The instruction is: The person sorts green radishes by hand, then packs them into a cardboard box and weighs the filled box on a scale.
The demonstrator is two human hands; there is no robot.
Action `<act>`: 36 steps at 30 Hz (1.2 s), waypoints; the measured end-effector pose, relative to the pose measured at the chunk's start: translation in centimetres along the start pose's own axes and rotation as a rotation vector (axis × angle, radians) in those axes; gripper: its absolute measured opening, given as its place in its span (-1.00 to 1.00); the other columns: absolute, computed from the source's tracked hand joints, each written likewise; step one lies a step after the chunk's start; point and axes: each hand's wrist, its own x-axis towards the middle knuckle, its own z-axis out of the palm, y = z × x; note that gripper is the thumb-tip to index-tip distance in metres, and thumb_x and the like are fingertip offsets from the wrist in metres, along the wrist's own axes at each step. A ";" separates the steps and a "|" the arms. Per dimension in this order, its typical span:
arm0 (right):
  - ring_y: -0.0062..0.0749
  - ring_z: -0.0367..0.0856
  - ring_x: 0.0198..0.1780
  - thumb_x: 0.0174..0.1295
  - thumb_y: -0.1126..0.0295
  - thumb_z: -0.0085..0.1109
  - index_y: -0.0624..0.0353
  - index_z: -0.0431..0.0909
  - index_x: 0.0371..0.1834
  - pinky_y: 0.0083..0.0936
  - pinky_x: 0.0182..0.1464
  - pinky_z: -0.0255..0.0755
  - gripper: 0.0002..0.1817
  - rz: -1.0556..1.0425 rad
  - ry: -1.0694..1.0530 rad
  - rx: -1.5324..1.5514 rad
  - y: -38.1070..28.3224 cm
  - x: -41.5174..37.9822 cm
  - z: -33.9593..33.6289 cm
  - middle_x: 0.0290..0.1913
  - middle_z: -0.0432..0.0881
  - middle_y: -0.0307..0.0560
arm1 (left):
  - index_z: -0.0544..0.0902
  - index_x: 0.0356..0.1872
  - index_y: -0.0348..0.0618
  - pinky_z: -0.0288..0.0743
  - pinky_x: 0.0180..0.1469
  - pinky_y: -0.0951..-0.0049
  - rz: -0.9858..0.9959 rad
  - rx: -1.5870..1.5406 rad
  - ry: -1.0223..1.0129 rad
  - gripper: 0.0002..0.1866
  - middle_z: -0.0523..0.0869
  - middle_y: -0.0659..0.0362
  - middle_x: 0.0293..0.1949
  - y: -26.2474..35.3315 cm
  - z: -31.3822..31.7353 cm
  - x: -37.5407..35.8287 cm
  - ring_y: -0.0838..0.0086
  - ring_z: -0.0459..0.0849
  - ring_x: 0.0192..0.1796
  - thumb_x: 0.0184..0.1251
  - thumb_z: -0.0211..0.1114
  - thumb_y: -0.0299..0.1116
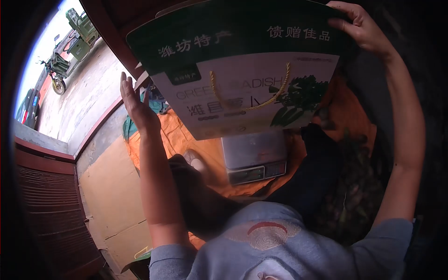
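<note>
The box (240, 70), raised above the scale (254, 151), could tilt and slip if the right hand (363, 29), clamped on its far right corner, loosens, since the left hand (138, 106) is spread beside its left edge.

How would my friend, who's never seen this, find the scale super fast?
Look for the orange sheet spread on the floor, below the big green-and-white box being held up. On that sheet, between the person's dark-trousered legs, sits the scale. Unlike the printed box with its yellow rope handle, it has a flat grey top and a small display along its near edge.
</note>
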 end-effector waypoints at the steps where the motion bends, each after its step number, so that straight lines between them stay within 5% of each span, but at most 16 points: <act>1: -0.62 0.52 -0.22 0.24 0.62 0.04 0.24 0.59 -0.11 -0.62 -0.11 0.43 -0.79 -0.027 -0.028 -0.035 0.7 -0.2 1.5 -0.28 0.67 -0.09 | 0.28 0.35 -0.03 0.07 0.34 -0.05 -0.213 -0.127 -0.006 -0.41 0.27 -0.05 0.33 0.8 0.0 -0.3 0.10 0.26 0.35 0.43 -0.12 0.07; 4: -0.65 0.51 -0.24 0.20 0.69 0.00 0.36 0.57 -0.21 -0.65 -0.13 0.42 -0.83 -0.179 -0.040 -0.097 3.4 -1.6 6.3 -0.31 0.66 -0.10 | 0.35 0.28 -0.10 0.19 0.26 -0.13 -0.611 -0.290 -0.125 -0.44 0.35 -0.04 0.27 -0.6 -1.2 -0.1 0.09 0.32 0.29 0.40 -0.06 0.03; 6: -0.60 0.60 -0.15 0.20 0.59 0.10 0.29 0.56 -0.04 -0.63 -0.04 0.46 -0.75 -0.195 -0.031 -0.186 9.4 -2.4 7.9 -0.20 0.68 -0.19 | 0.34 0.29 -0.12 0.18 0.29 -0.09 -0.538 -0.019 -0.188 -0.44 0.37 -0.04 0.27 -2.9 -1.7 -0.8 0.13 0.28 0.34 0.40 -0.04 0.00; 10: -0.29 0.66 -0.21 0.10 0.58 0.17 0.14 0.65 -0.16 -0.51 -0.08 0.53 -0.77 -0.302 0.086 -0.263 11.6 -4.9 10.7 -0.27 0.71 -0.13 | 0.33 0.30 -0.17 0.05 0.39 0.02 -0.382 0.386 -0.358 -0.43 0.39 0.03 0.29 -2.0 0.0 -2.3 0.25 0.26 0.39 0.46 -0.17 0.01; 12: -0.32 0.66 -0.18 0.09 0.57 0.19 0.10 0.66 -0.17 -0.48 -0.08 0.53 -0.76 -0.352 0.128 -0.322 12.9 -6.0 11.6 -0.26 0.71 -0.15 | 0.40 0.24 -0.23 0.02 0.42 0.18 -0.165 0.483 -0.734 -0.39 0.46 0.06 0.25 -1.9 0.0 -2.0 0.27 0.33 0.35 0.48 -0.22 0.07; 14: -0.33 0.64 -0.16 0.07 0.57 0.20 0.07 0.67 -0.19 -0.44 0.03 0.49 -0.76 -0.285 0.128 -0.301 14.3 -7.4 12.8 -0.24 0.71 -0.16 | 0.64 -0.01 -0.17 0.22 0.31 0.30 -0.081 0.430 -1.001 -0.42 0.66 0.08 0.00 -1.8 0.4 -2.7 0.31 0.54 0.16 0.42 -0.09 0.14; 16: -0.32 0.64 -0.16 0.08 0.57 0.19 0.06 0.67 -0.19 -0.44 0.09 0.45 -0.76 -0.258 0.121 -0.301 15.7 -8.8 13.9 -0.25 0.71 -0.16 | 0.65 -0.02 -0.18 0.38 0.17 0.34 -0.286 0.471 -1.236 -0.42 0.69 0.11 -0.05 -1.7 1.1 -3.8 0.32 0.62 0.04 0.40 -0.05 0.14; 17: -0.32 0.64 -0.16 0.09 0.58 0.20 0.05 0.68 -0.19 -0.40 0.19 0.36 -0.76 -0.196 0.112 -0.266 16.4 -9.5 14.5 -0.28 0.72 -0.17 | 0.58 -0.01 -0.38 0.40 0.13 0.33 -0.313 0.606 -1.325 -0.44 0.66 0.00 -0.04 -1.0 1.6 -4.7 0.29 0.61 0.00 0.40 0.04 0.03; 18: -0.32 0.63 -0.16 0.09 0.58 0.20 0.05 0.68 -0.19 -0.39 0.20 0.35 -0.76 -0.175 0.126 -0.225 17.1 -10.3 15.0 -0.29 0.72 -0.17 | 0.62 -0.10 -0.36 0.48 -0.05 0.37 -0.148 0.803 -1.352 -0.56 0.71 -0.01 -0.21 -0.9 2.4 -5.8 0.29 0.67 -0.17 0.27 0.26 -0.11; 21: -0.34 0.63 -0.17 0.09 0.61 0.18 0.06 0.68 -0.20 -0.34 0.24 0.28 -0.75 -0.095 0.175 -0.127 19.8 -13.8 16.3 -0.30 0.72 -0.17 | 0.66 -0.26 -0.31 0.47 -0.31 0.34 0.155 1.012 -1.367 -0.75 0.65 -0.02 -0.47 -2.0 3.8 -8.5 0.17 0.63 -0.42 0.09 0.39 -0.37; 28: -0.35 0.58 -0.21 0.09 0.60 0.19 0.02 0.69 -0.21 -0.36 0.26 0.26 -0.75 0.049 0.204 -0.145 20.8 -19.2 17.5 -0.38 0.71 -0.22 | 0.67 -0.30 -0.24 0.52 -0.19 0.23 0.216 1.047 -1.547 -0.82 0.67 0.01 -0.34 -2.4 4.9 -12.0 0.12 0.64 -0.27 0.14 0.31 -0.35; 36: -0.39 0.63 -0.29 0.06 0.66 0.20 0.09 0.67 -0.24 -0.26 0.21 0.28 -0.76 -0.028 0.210 -0.205 20.5 -21.2 17.7 -0.37 0.69 -0.18 | 0.70 -0.28 -0.15 0.50 -0.26 0.25 0.278 1.051 -1.630 -0.86 0.67 0.05 -0.39 -1.7 5.0 -13.7 0.17 0.64 -0.33 0.16 0.27 -0.39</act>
